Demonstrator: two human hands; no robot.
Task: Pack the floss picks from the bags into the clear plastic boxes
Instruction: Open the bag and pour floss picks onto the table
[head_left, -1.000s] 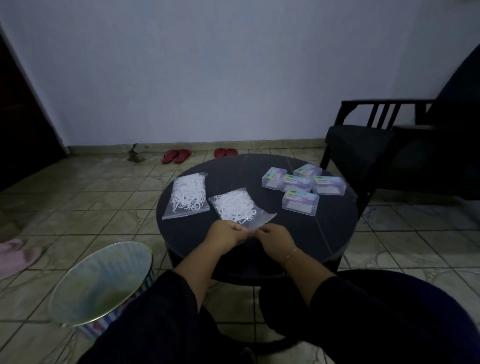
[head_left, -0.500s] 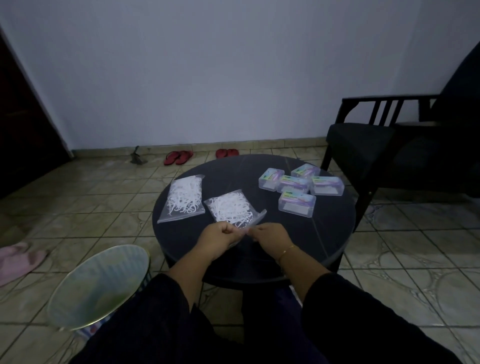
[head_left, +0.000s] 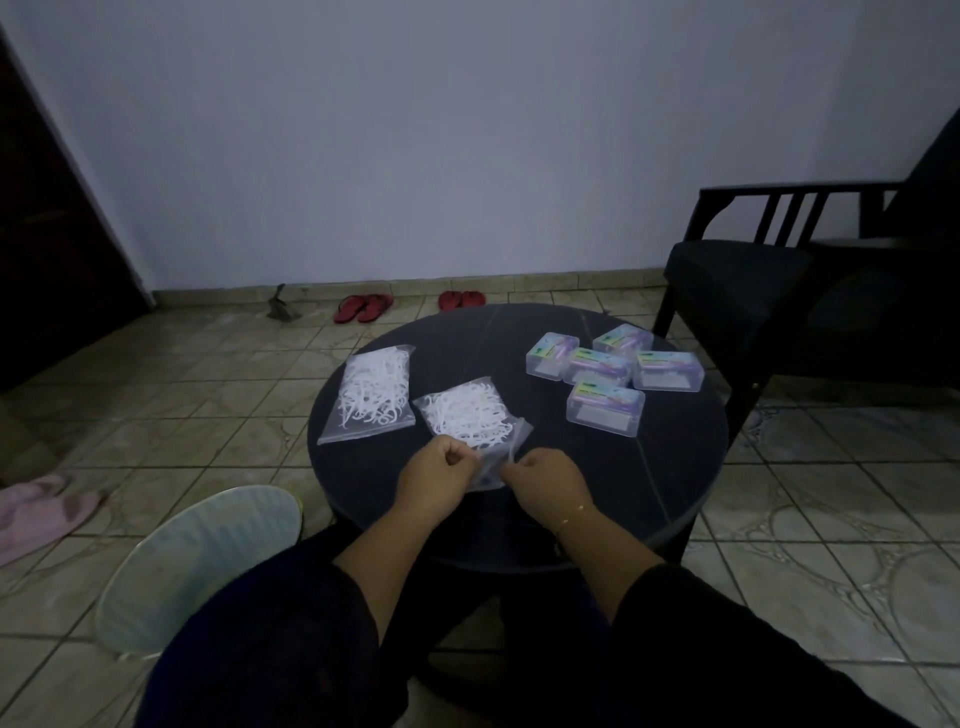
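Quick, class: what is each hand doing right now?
Left hand: closed, pinching the near edge of the floss pick bag.
Right hand: closed, pinching the same bag edge.

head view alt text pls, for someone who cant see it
Both hands, left hand and right hand, pinch the near edge of a clear plastic bag of white floss picks on a round dark table; a second bag and five clear plastic boxes lie beyond.

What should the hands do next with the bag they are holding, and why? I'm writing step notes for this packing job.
Probably pull the bag's mouth apart. The left hand and right hand each pinch the near edge of the nearer bag, which still holds its floss picks, so it looks unopened. The five clear boxes sit closed at the right of the round table, waiting to be filled.
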